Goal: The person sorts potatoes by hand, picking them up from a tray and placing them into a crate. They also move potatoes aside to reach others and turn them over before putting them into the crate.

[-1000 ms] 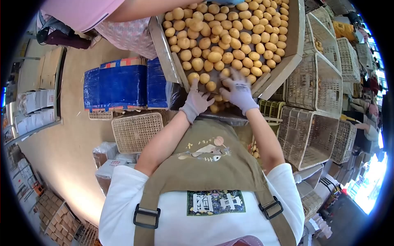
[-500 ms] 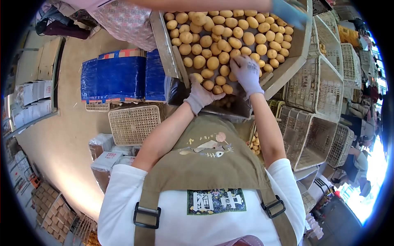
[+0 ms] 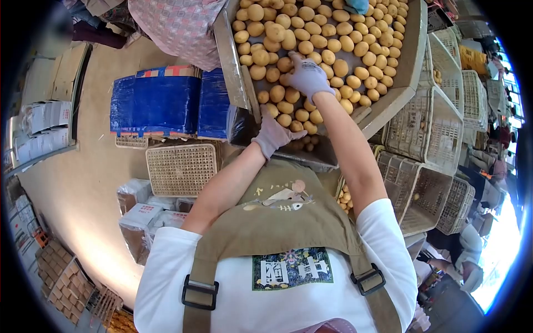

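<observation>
Many round yellow-brown potatoes lie in a wide sorting tray with raised sides. My right hand, in a pale glove, reaches in among them. Its thumb and forefinger lie on either side of a potato. Near the narrow front end of the tray, my left hand, also gloved, rests with thumb and fingers spread, next to several potatoes. Its fingertips are partly hidden by the potatoes and the tray side. Below this end, more potatoes sit in a dark chute or bin.
Another person's blue-gloved hand is at the tray's far side, and a patterned garment shows at upper left. Stacked plastic crates stand at right. A blue wrapped stack, an upturned crate and white boxes are at left.
My right hand has moved left and farther into the tray. My left hand stays near the front end. The other person's blue glove has drawn back toward the top, and more potatoes show.
</observation>
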`<state>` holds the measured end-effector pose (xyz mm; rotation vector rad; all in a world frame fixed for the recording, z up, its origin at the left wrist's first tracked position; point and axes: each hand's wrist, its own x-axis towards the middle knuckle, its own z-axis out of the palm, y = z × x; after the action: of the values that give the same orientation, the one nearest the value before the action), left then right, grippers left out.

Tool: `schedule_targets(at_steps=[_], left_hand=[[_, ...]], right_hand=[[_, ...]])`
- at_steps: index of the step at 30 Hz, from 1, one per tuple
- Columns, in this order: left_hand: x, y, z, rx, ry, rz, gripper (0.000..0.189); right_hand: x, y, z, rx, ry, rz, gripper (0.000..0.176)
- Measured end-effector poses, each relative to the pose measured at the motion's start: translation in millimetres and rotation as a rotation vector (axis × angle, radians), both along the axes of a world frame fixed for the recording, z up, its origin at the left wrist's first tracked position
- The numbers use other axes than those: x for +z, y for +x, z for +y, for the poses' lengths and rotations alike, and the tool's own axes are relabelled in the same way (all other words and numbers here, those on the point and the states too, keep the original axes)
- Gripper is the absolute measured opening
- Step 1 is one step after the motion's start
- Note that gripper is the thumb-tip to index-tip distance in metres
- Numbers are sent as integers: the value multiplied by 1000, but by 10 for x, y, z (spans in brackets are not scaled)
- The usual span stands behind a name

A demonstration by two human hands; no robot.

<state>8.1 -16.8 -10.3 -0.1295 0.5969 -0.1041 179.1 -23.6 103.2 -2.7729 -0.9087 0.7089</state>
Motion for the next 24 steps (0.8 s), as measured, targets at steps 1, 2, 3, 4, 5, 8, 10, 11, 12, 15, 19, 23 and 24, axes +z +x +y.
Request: schedule_targets(at_steps=[1,2,3,4,5,8,10,11,12,15,19,23,24], left_hand=[[-23,-5,11,5,-6,-32,97],[-45,-2,20,10,-13,-65,98],[-65,11,27,18,-20,-101,99],[-88,18,26,28,-27,-135,99],[-115,2,6,33,-36,-165,100],[-241,-28,-59,24,81,-278,99],[-333,-27,-63,4,334,-406,97],[-261,-70,-34,43,-19,-246,94],[-145,-75,5,26,-42,-227,93],[-162,-82,47,5,-30,-227,91],[-67,-32,50,10,137,-289,90],[5,-34,89,-1,-15,-165,89],[-19,-39,83,-3,-10,-154,88]], right_hand=[[-97,42,-107,-18,111,10,50],[-165,96,-230,-36,221,18,49],[-163,112,-297,-49,331,25,47],[-188,82,-361,-121,414,-10,40],[-225,100,-364,-49,411,-102,38],[-259,71,-216,171,254,-360,31],[-244,-2,-81,197,74,-396,32],[-184,0,17,190,-83,-345,36],[-75,-11,98,207,-229,-300,38],[95,15,185,285,-416,-201,39],[-233,92,-212,111,120,-220,42],[-95,-119,-754,49,599,-315,34],[98,-181,-973,173,646,-409,36]])
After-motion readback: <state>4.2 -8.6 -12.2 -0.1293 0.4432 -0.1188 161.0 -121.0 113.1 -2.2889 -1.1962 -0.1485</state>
